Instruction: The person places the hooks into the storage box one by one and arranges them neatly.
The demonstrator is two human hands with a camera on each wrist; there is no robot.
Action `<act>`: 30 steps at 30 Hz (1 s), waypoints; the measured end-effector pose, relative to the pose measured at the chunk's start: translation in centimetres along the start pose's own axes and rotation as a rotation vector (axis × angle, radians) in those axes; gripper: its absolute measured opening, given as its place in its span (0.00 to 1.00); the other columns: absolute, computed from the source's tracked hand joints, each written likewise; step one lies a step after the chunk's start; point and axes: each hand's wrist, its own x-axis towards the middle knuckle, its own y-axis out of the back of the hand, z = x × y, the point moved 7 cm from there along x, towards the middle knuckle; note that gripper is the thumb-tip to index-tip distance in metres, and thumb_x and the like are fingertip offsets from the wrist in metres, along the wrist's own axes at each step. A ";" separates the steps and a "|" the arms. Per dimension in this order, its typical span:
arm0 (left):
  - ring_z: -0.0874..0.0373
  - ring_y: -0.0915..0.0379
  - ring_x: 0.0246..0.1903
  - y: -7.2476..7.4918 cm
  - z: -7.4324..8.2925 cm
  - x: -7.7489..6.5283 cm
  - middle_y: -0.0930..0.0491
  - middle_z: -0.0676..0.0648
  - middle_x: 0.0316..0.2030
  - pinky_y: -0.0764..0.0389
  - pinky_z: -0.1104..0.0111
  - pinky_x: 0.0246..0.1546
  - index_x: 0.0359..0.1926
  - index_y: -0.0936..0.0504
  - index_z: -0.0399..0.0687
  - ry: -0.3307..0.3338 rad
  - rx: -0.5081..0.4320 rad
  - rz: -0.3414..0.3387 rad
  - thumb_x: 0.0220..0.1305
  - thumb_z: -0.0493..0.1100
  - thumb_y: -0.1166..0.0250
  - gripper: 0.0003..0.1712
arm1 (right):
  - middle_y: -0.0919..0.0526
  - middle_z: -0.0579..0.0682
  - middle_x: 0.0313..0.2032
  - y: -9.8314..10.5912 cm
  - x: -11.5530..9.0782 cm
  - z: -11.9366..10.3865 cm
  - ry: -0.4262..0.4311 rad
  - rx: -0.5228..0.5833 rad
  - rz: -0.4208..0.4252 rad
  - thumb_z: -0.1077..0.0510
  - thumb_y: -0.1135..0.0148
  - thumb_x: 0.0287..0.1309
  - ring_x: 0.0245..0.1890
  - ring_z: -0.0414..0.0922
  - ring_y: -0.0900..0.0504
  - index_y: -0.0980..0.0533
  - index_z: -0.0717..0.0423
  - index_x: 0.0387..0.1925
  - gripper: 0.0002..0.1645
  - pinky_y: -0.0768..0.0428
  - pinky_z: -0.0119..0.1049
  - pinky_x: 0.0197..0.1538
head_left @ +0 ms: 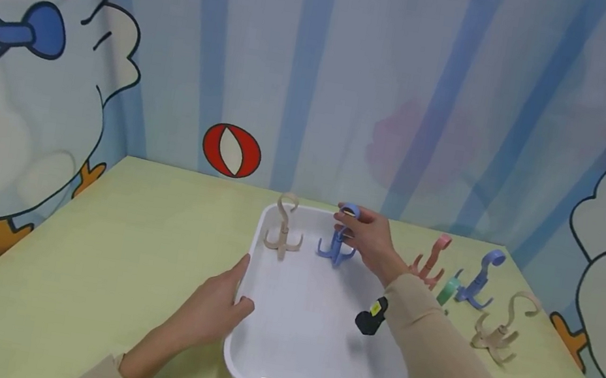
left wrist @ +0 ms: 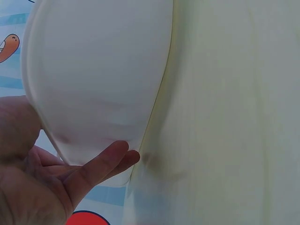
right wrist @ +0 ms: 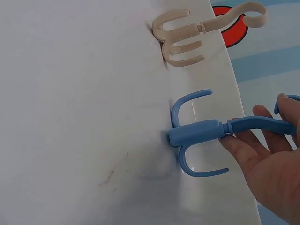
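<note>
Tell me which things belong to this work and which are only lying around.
In the job: white tray; blue hook in right hand; beige hook inside tray.
Perhaps only lying about, outside tray: pink hook; green hook; second blue hook; second beige hook.

I count six hooks. Two are in one white tray (head_left: 301, 347) at lower centre: a beige hook (head_left: 283, 241) and a blue hook (head_left: 336, 249). Four are on one desk (head_left: 154, 225), right of centre: a pink hook (head_left: 432, 259), a second blue hook (head_left: 474, 287), a second beige hook (head_left: 493, 340), and a partly hidden green hook (head_left: 448, 291). Two hands, one left hand (head_left: 209, 306), one right hand (head_left: 370, 233).
</note>
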 end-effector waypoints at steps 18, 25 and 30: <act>0.42 0.15 0.52 -0.1 -0.1 -0.1 0.30 0.24 0.71 0.10 0.59 0.37 0.80 0.47 0.26 -0.007 0.009 0.006 0.65 0.36 0.43 0.46 | 0.21 0.61 0.65 0.4 -1.1 -1.3 0.051 -0.150 -0.021 0.58 0.32 0.69 0.68 0.57 0.22 0.29 0.52 0.76 0.36 0.27 0.51 0.74; 0.42 0.15 0.51 -0.1 -0.1 0.0 0.30 0.24 0.71 0.10 0.60 0.37 0.81 0.48 0.27 -0.002 0.011 0.003 0.65 0.36 0.43 0.46 | 0.20 0.58 0.68 1.6 -2.2 -2.9 0.079 -0.204 0.069 0.50 0.32 0.70 0.71 0.54 0.24 0.29 0.52 0.75 0.36 0.29 0.49 0.75; 0.41 0.16 0.54 -0.2 -0.1 0.0 0.31 0.24 0.71 0.10 0.59 0.38 0.81 0.48 0.26 0.000 0.021 0.005 0.65 0.36 0.43 0.46 | 0.21 0.59 0.69 2.3 -3.1 -3.3 0.105 -0.177 0.086 0.50 0.35 0.72 0.72 0.54 0.25 0.29 0.55 0.75 0.34 0.29 0.48 0.76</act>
